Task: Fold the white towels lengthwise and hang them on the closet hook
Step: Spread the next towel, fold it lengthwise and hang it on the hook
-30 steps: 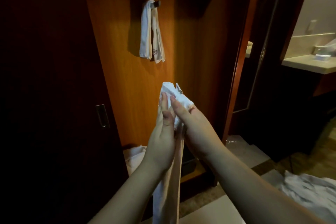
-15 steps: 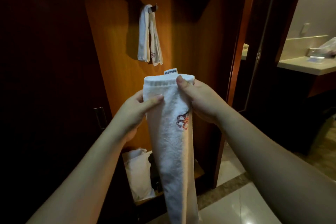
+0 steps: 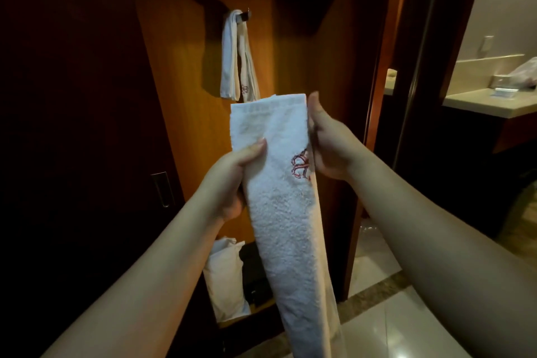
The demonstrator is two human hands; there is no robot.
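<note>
Below the hook (image 3: pixel 245 15), left hand (image 3: pixel 232 174) and right hand (image 3: pixel 328 145) grip a folded towel (image 3: pixel 279 197) (red embroidered emblem (image 3: pixel 300 166), unreadable).

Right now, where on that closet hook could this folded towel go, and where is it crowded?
The hook is crowded on its left side, where a hung towel drapes over it; only its right tip shows bare. The wood panel right of it is open for passing a hand. The folded towel is gripped by the left hand and right hand.
</note>
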